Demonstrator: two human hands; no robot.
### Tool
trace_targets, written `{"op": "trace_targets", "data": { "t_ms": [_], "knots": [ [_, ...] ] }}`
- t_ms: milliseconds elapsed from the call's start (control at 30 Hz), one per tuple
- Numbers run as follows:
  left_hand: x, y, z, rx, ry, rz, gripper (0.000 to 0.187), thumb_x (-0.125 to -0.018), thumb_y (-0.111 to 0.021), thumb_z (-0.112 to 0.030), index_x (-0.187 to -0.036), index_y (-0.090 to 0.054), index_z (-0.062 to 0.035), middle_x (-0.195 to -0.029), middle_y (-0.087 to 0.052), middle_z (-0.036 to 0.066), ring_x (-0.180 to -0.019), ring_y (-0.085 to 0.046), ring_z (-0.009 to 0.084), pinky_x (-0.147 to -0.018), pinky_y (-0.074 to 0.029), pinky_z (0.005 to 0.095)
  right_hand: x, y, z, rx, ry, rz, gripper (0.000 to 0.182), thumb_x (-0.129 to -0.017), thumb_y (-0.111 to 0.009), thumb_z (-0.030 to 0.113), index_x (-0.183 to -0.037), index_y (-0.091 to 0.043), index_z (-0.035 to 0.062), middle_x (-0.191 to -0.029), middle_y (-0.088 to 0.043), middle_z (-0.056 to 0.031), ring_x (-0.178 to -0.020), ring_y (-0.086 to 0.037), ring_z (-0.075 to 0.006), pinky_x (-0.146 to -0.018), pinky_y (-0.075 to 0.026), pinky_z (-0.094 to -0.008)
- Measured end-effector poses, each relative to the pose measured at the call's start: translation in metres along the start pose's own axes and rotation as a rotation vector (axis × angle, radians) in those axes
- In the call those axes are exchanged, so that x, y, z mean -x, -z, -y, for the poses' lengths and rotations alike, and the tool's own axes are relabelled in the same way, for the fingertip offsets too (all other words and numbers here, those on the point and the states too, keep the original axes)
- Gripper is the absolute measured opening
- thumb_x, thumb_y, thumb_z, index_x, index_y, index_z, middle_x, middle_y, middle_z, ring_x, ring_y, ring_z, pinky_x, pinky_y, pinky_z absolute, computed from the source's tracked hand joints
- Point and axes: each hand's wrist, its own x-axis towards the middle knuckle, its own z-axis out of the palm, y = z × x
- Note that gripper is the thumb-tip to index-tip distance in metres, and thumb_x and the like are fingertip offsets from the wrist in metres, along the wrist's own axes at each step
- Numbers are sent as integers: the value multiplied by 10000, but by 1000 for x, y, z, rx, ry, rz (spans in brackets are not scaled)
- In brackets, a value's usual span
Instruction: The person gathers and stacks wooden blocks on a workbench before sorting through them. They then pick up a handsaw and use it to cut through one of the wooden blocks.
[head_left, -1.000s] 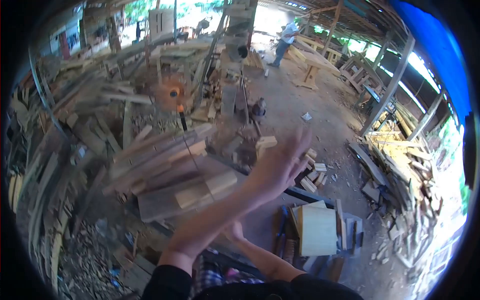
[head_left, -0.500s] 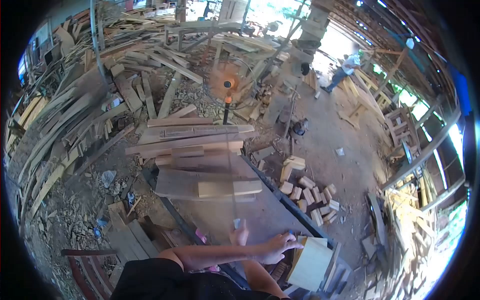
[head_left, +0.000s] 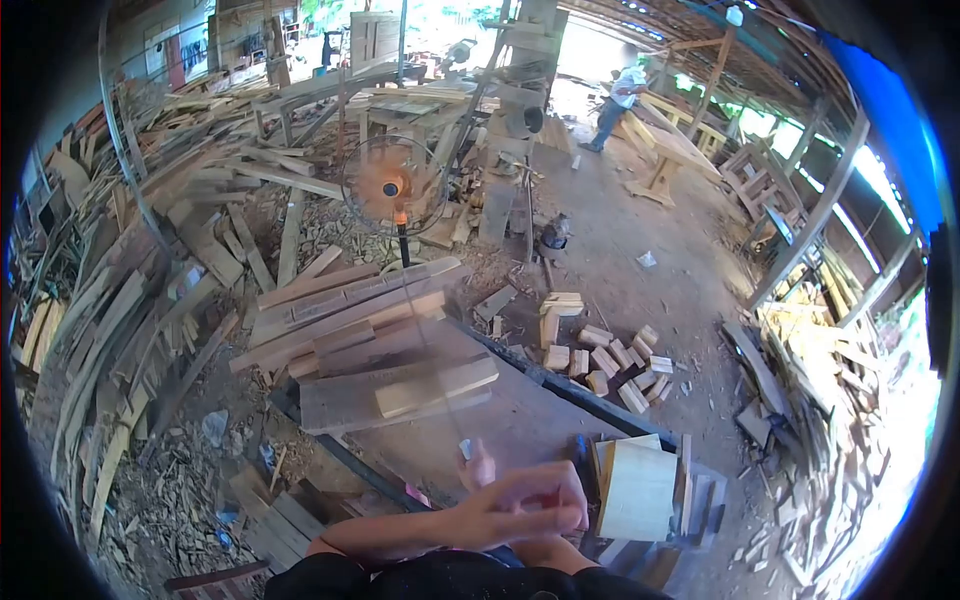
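My left hand (head_left: 527, 505) lies low in the middle, its arm reaching in from the left with the fingers loosely curled and nothing seen in them. It covers most of my right hand (head_left: 479, 467), of which only a raised finger or thumb shows, with a small pale thing at its tip. A thin line runs up from there over the grey worktable (head_left: 520, 415). A pale wooden block (head_left: 637, 490) stands just right of my hands among upright boards. A short plank (head_left: 436, 386) lies on wider planks (head_left: 340, 400) farther back on the table.
An orange standing fan (head_left: 393, 185) spins behind the table. Small cut blocks (head_left: 600, 356) lie scattered on the dirt floor to the right. Heaps of scrap wood (head_left: 150, 270) fill the left, and more offcuts (head_left: 810, 370) the right. A person (head_left: 620, 95) works far off.
My left arm came down from a raised, spread-fingered pose one second ago, reached toward the pale block, and has now drawn back over my right hand. The view has swung around.
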Motion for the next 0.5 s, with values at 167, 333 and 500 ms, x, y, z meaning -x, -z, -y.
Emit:
{"op": "trace_targets", "data": {
  "t_ms": [167,333,500],
  "knots": [
    [13,-12,-47,215,-38,326,261,-942,-541,-259,-981,-608,-10,-879,-546,90,-865,-548,224,-866,-382,381,-1,-8,-5,22,-33,-26,228,-834,-602,211,-966,-484,68,-873,-623,-203,-809,-613,-415,-685,-479,-496],
    [17,-21,-44,352,-205,350,384,-935,-569,-318,-1050,-621,45,-917,-549,109,-861,-568,249,-836,-422,390,2,-7,-4,0,-32,-36,244,-835,-610,224,-975,-481,72,-885,-623,-200,-821,-613,-412,-697,-484,-490],
    [20,-17,-53,190,-176,214,261,-917,-576,-249,-972,-606,4,-895,-544,97,-863,-541,230,-843,-386,370,0,-6,-2,28,-20,-36,238,-847,-605,234,-971,-473,80,-890,-623,-202,-831,-611,-417,-698,-481,-491]
  ]
}}
